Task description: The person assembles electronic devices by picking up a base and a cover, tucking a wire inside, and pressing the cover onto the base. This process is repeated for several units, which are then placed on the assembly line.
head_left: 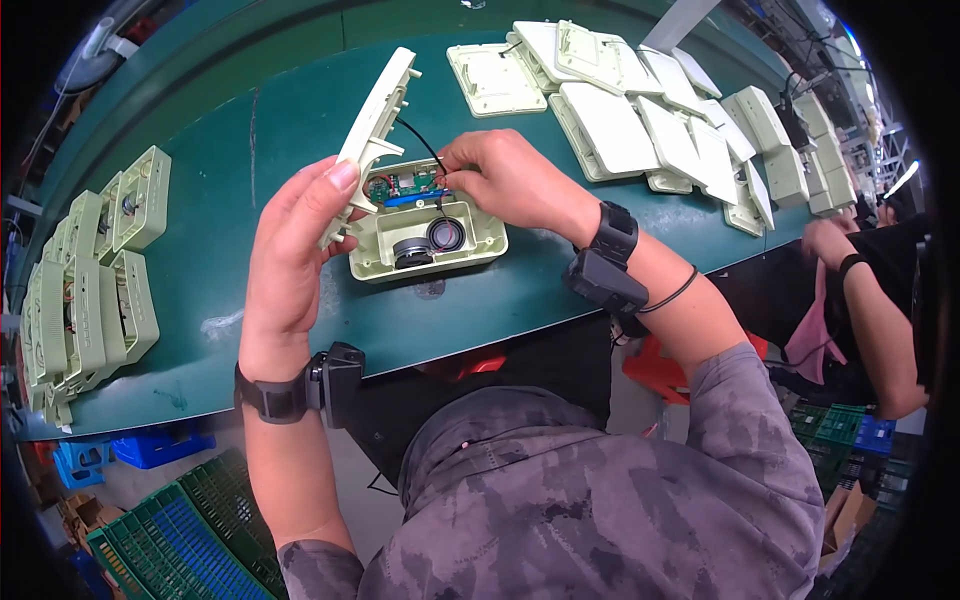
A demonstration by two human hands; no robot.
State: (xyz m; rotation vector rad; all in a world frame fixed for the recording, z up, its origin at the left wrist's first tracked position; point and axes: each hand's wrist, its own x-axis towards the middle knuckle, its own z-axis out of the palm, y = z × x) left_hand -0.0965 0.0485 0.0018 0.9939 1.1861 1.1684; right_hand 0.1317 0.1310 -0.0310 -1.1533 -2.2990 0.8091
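A pale green plastic housing (480, 250) lies open on the table in front of me. Inside it are a green circuit board (415, 182), a blue strip, a round black speaker (446, 234) and a second dark round part (412, 252). My left hand (300, 225) grips a matching pale cover (378, 112), tilted up on edge at the housing's left. A black cable (422, 138) runs from the cover down toward the board. My right hand (505, 180) pinches at the housing's upper right, by the cable and thin wires; what its fingertips hold is too small to make out.
Stacked pale covers (605, 130) fill the table's far right, with more housings (768, 130) beyond. Several open housings (85, 290) stand at the left edge. Another person's arm (875, 310) is at the right. Green crates (190, 530) and a blue stool (85, 460) are below.
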